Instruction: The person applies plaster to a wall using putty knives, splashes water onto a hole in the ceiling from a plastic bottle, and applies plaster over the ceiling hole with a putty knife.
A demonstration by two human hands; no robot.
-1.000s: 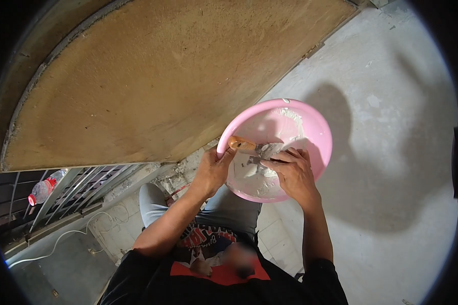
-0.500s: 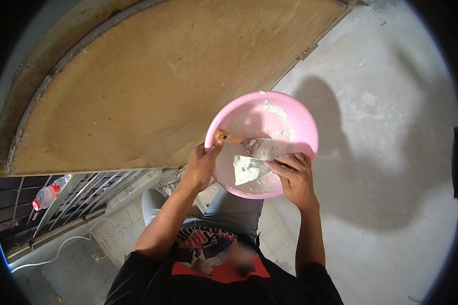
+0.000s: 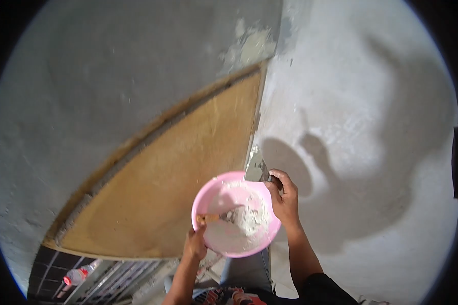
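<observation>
My left hand [image 3: 196, 245] grips the left rim of a pink basin [image 3: 198, 199], its thumb against the wooden handle of a putty knife [image 3: 208, 217] lying inside. That knife's blade reaches toward white putty [image 3: 250, 221] smeared over the basin's bottom and right side. Above the basin's upper right rim, my right hand [image 3: 285, 197] is closed on a second putty knife [image 3: 257, 169]. Its flat grey blade points up toward the wall, with white putty along its left edge. My fingers hide most of its handle.
Ahead stands a curved tan board [image 3: 163, 188] below a grey wall [image 3: 112, 66] with a pale patch [image 3: 257, 46]. A whitish wall [image 3: 351, 91] with shadows on it fills the right. At lower left, a plastic bottle [image 3: 79, 274] lies by metal bars [image 3: 112, 284].
My view has tilted up, showing more grey wall. My right hand has lifted the putty knife from inside the basin to above its rim. My left hand still holds the basin.
</observation>
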